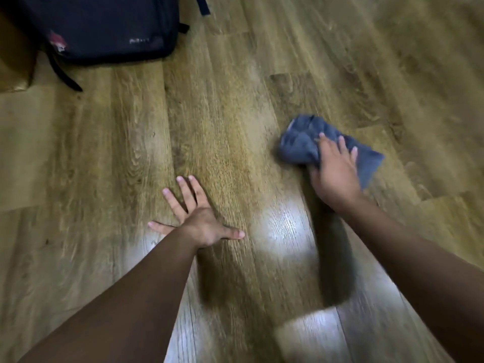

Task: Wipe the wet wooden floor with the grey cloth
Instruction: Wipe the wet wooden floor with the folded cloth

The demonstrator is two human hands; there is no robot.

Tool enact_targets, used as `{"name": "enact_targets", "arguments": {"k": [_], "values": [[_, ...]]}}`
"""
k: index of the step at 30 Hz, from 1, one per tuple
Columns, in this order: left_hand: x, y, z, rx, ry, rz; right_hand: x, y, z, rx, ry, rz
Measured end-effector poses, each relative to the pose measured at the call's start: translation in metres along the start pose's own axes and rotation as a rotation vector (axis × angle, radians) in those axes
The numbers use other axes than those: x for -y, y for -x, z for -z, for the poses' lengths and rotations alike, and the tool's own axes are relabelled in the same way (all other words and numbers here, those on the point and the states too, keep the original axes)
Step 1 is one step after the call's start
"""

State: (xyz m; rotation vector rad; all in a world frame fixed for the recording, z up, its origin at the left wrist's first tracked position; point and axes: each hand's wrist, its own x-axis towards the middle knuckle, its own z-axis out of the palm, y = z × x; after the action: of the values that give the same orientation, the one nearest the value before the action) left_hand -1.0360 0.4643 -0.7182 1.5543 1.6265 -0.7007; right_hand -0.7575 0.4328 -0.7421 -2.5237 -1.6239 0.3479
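A crumpled grey-blue cloth (301, 144) lies on the wooden floor (222, 121) at the middle right. My right hand (336, 171) presses down on it, fingers spread over the top and the near part bunched under the palm. My left hand (195, 218) rests flat on the boards at the lower centre, fingers splayed, holding nothing. Bright glossy patches shine on the floor between and below my two arms. The picture is blurred by motion.
A dark backpack (104, 24) with loose straps lies on the floor at the top left. A brown object (13, 61) sits at the far left edge beside it. Bare floorboards stretch to the right and top right.
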Motion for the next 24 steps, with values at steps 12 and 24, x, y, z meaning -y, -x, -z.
{"name": "enact_targets", "arguments": {"k": [12, 24], "values": [[0.007, 0.007, 0.002, -0.053, 0.124, -0.079, 0.107, 0.064, -0.034, 0.136, 0.028, 0.476], [0.128, 0.002, 0.027, -0.077, 0.096, 0.038, 0.056, -0.005, -0.015, -0.022, -0.024, 0.030]]}}
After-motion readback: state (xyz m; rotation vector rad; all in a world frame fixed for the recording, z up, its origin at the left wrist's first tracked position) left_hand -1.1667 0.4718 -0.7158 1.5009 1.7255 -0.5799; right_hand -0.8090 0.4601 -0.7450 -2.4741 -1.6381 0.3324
